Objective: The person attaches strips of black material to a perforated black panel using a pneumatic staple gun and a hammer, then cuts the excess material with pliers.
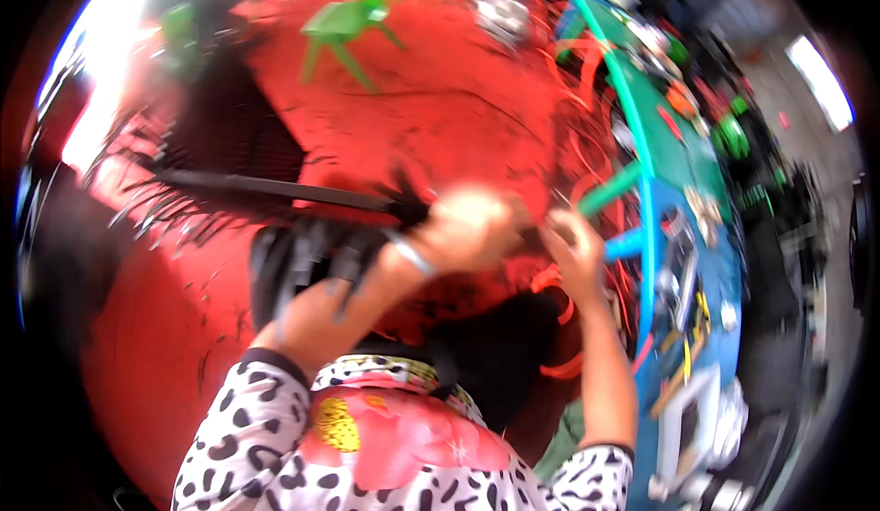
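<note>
Black strip (293, 188) extends toward 9 o'clock of the curled left hand (472, 227), right hand (577, 241) just apart at 3 o'clock, fingers bent; blur hides whether either grips anything.

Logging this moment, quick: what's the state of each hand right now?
Left hand: curled, but blur hides whether it's closed or holding anything.
Right hand: partly bent, too blurred to tell open, closed or holding.

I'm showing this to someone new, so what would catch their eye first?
The bright red floor spreads across the middle, with a green chair standing on it near the top. Just right of centre, the blurred left hand and right hand are close together. A cluttered worktable lines the right.
</note>
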Action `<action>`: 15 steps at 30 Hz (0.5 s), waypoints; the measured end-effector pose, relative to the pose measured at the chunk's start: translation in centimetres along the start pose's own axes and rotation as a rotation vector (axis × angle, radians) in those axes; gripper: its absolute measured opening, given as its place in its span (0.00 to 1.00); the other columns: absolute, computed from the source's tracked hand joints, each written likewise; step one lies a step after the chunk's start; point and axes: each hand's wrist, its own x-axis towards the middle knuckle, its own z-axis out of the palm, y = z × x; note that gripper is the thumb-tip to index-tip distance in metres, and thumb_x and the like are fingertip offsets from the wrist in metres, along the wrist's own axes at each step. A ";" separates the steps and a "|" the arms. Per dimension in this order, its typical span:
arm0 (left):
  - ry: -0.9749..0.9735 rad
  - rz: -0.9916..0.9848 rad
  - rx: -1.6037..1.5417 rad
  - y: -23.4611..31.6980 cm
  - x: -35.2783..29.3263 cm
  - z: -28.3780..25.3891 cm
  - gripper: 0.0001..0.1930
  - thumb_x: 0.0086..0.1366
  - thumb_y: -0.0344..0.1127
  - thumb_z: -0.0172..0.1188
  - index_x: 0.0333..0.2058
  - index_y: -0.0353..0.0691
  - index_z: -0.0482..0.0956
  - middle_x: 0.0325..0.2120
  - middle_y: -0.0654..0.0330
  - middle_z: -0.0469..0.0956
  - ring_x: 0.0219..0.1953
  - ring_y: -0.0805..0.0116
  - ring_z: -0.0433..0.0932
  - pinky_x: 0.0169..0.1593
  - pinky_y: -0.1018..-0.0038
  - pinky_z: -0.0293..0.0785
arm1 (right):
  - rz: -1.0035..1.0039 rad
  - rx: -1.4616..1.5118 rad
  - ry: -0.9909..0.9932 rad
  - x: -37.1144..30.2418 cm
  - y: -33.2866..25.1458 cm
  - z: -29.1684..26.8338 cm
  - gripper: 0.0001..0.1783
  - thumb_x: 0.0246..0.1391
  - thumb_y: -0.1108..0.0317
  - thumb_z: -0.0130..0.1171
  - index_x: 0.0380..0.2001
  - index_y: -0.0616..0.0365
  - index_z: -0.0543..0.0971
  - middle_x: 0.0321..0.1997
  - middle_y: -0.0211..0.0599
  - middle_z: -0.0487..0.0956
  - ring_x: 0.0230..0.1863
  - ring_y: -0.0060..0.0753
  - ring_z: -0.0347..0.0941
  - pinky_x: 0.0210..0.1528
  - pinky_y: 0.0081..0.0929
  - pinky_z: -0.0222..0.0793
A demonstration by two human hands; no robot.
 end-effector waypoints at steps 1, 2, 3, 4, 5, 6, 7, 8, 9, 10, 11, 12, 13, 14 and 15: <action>-0.110 -0.084 -0.027 -0.5 0.1 -0.4 0.08 0.51 0.36 0.60 0.30 0.42 0.78 0.27 0.58 0.75 0.32 0.56 0.76 0.33 0.66 0.74 | -0.003 -0.026 -0.004 0.4 -0.6 0.7 0.16 0.46 0.67 0.64 0.37 0.63 0.75 0.32 0.37 0.76 0.33 0.26 0.72 0.36 0.24 0.68; -0.089 -0.054 0.023 -0.2 0.1 -1.5 0.07 0.51 0.35 0.60 0.30 0.41 0.77 0.27 0.57 0.75 0.32 0.55 0.76 0.34 0.65 0.73 | -0.005 0.023 0.037 0.4 0.0 1.0 0.19 0.46 0.66 0.65 0.40 0.64 0.74 0.33 0.35 0.75 0.35 0.25 0.71 0.39 0.23 0.67; -0.030 -0.033 -0.053 0.3 0.4 -2.3 0.09 0.50 0.33 0.61 0.31 0.39 0.77 0.27 0.55 0.74 0.33 0.53 0.76 0.34 0.65 0.73 | 0.095 0.176 0.043 0.0 1.1 0.8 0.23 0.47 0.64 0.65 0.43 0.65 0.72 0.32 0.34 0.74 0.37 0.23 0.70 0.41 0.22 0.67; -0.065 -0.093 -0.076 1.0 0.7 -3.0 0.11 0.50 0.32 0.62 0.33 0.36 0.77 0.27 0.54 0.75 0.33 0.51 0.76 0.36 0.64 0.73 | 0.171 0.367 0.073 -0.3 1.6 0.0 0.24 0.48 0.63 0.65 0.45 0.65 0.71 0.32 0.34 0.74 0.38 0.22 0.71 0.42 0.23 0.68; -0.078 -0.084 -0.105 0.9 0.6 -2.9 0.11 0.50 0.31 0.62 0.33 0.34 0.77 0.28 0.52 0.75 0.33 0.50 0.76 0.37 0.64 0.73 | 0.206 0.349 0.104 -0.8 2.5 -1.6 0.23 0.50 0.64 0.63 0.45 0.65 0.70 0.32 0.34 0.74 0.37 0.22 0.72 0.42 0.22 0.69; -0.076 -0.072 -0.121 0.9 0.7 -2.7 0.11 0.50 0.30 0.62 0.33 0.33 0.77 0.29 0.51 0.76 0.33 0.50 0.76 0.37 0.64 0.73 | 0.242 0.331 0.134 -1.6 3.5 -3.5 0.22 0.51 0.65 0.62 0.46 0.64 0.70 0.32 0.34 0.74 0.37 0.21 0.72 0.41 0.21 0.69; -0.080 -0.076 -0.181 1.2 1.0 -2.7 0.11 0.50 0.29 0.62 0.33 0.32 0.76 0.29 0.51 0.75 0.33 0.49 0.76 0.37 0.64 0.72 | 0.249 0.164 0.223 -2.4 4.5 -5.4 0.20 0.52 0.68 0.60 0.45 0.65 0.70 0.32 0.35 0.75 0.35 0.21 0.72 0.38 0.20 0.70; -0.098 -0.102 -0.174 1.6 1.1 -2.6 0.10 0.50 0.28 0.61 0.32 0.32 0.76 0.28 0.51 0.75 0.33 0.50 0.76 0.37 0.65 0.72 | 0.258 -0.003 0.305 -3.4 5.9 -7.2 0.17 0.53 0.70 0.58 0.45 0.65 0.70 0.32 0.35 0.75 0.34 0.20 0.73 0.36 0.19 0.70; -0.106 -0.102 -0.171 1.8 1.1 -2.4 0.10 0.49 0.28 0.61 0.33 0.32 0.76 0.29 0.51 0.75 0.33 0.50 0.76 0.37 0.66 0.72 | 0.309 0.034 0.372 -5.1 8.0 -9.3 0.14 0.54 0.74 0.56 0.43 0.65 0.70 0.31 0.34 0.75 0.30 0.21 0.73 0.32 0.18 0.71; -0.113 -0.105 -0.161 1.8 1.3 -2.6 0.10 0.49 0.27 0.61 0.33 0.32 0.76 0.29 0.51 0.76 0.33 0.50 0.76 0.37 0.67 0.72 | 0.280 -0.019 0.475 -6.1 9.4 -10.6 0.12 0.52 0.74 0.56 0.41 0.65 0.72 0.29 0.34 0.76 0.29 0.22 0.75 0.31 0.19 0.71; -0.094 -0.125 -0.162 1.7 1.1 -3.0 0.11 0.49 0.26 0.61 0.33 0.31 0.76 0.29 0.51 0.76 0.33 0.51 0.77 0.37 0.68 0.72 | 0.309 -0.073 0.475 -6.4 9.0 -11.4 0.12 0.52 0.75 0.57 0.40 0.64 0.72 0.28 0.33 0.76 0.28 0.22 0.74 0.31 0.19 0.71; -0.075 -0.138 -0.177 1.8 1.1 -3.0 0.11 0.48 0.25 0.61 0.33 0.31 0.76 0.29 0.50 0.76 0.33 0.51 0.77 0.37 0.69 0.72 | 0.343 -0.140 0.478 -7.3 8.4 -12.6 0.12 0.51 0.75 0.57 0.40 0.64 0.73 0.27 0.33 0.76 0.28 0.22 0.74 0.32 0.19 0.71; -0.116 -0.193 -0.201 2.4 1.2 -3.4 0.11 0.48 0.23 0.60 0.33 0.31 0.75 0.29 0.50 0.76 0.33 0.52 0.76 0.37 0.70 0.72 | 0.360 -0.183 0.480 -8.9 9.1 -13.7 0.14 0.52 0.76 0.55 0.43 0.65 0.71 0.33 0.36 0.76 0.29 0.22 0.74 0.33 0.20 0.72; -0.064 -0.139 -0.202 2.2 1.2 -2.9 0.10 0.49 0.25 0.61 0.32 0.33 0.75 0.28 0.51 0.75 0.31 0.48 0.75 0.33 0.65 0.71 | 0.354 -0.326 0.499 -10.6 9.8 -15.0 0.13 0.52 0.77 0.55 0.43 0.65 0.71 0.33 0.35 0.75 0.30 0.22 0.74 0.34 0.20 0.72; -0.068 -0.130 -0.202 2.1 1.3 -2.7 0.10 0.49 0.24 0.61 0.32 0.33 0.75 0.28 0.51 0.75 0.30 0.48 0.75 0.33 0.66 0.71 | 0.345 -0.312 0.550 -12.1 10.3 -16.3 0.13 0.52 0.78 0.54 0.42 0.65 0.71 0.33 0.35 0.75 0.31 0.22 0.74 0.35 0.20 0.72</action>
